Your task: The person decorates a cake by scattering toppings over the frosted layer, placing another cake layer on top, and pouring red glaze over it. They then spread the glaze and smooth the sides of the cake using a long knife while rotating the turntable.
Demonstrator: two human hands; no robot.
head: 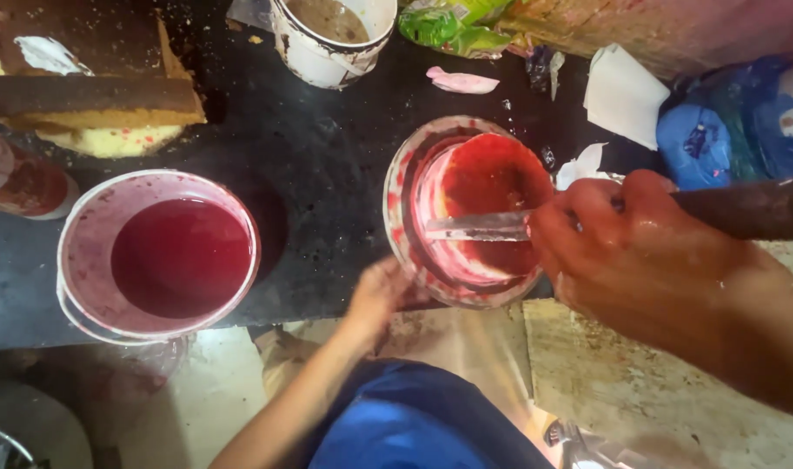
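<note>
Behind the right hand (627, 252), the knife (479, 227) handle hides.

Bare forearms, no sleeves; right hand (640, 252) wet, smeared; left hand (374, 295) bare; blue garment (405, 426) below.

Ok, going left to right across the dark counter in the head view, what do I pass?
Cake slab → pink bucket of dark red liquid → left hand at the bowl's near rim → bowl of red paste → right hand holding a blade in the bowl → blue bag.
</note>
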